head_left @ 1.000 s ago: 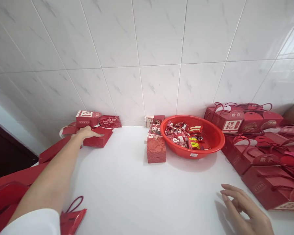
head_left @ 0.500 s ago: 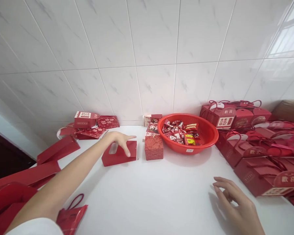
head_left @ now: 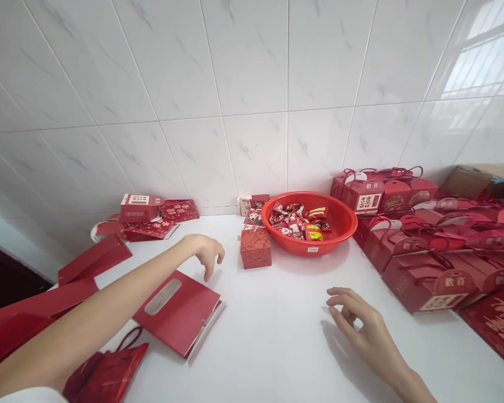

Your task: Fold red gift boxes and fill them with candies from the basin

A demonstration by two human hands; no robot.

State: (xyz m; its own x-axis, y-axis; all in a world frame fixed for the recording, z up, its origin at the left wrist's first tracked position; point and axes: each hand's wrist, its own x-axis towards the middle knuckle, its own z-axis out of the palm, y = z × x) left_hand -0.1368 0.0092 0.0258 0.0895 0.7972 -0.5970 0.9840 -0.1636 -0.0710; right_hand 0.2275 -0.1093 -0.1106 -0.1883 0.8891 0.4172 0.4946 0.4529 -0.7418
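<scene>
My left hand (head_left: 207,253) is over the white table, its fingers bent loosely downward and slightly apart, holding nothing. Just in front of it a red carton (head_left: 182,313) with an oval slot lies almost flat, under my left forearm's edge. Nearby, a small red patterned box (head_left: 256,247) stands to the right of that hand. My right hand (head_left: 357,319) hovers at the right above the tabletop, fingers curved and apart with nothing in them.
A red plastic basket (head_left: 350,226) holds wrapped sweets. Several red gift boxes with cord handles (head_left: 424,280) crowd the right side. Flat cartons (head_left: 94,260), a red pouch (head_left: 113,372) and a small lidded box (head_left: 139,208) are on the left. A tiled wall (head_left: 256,151) rises behind.
The red carton has come toward me and now lies flatter. My left hand is apart from it, its fingers more bent. My right hand appears further left, and the view has shifted slightly.
</scene>
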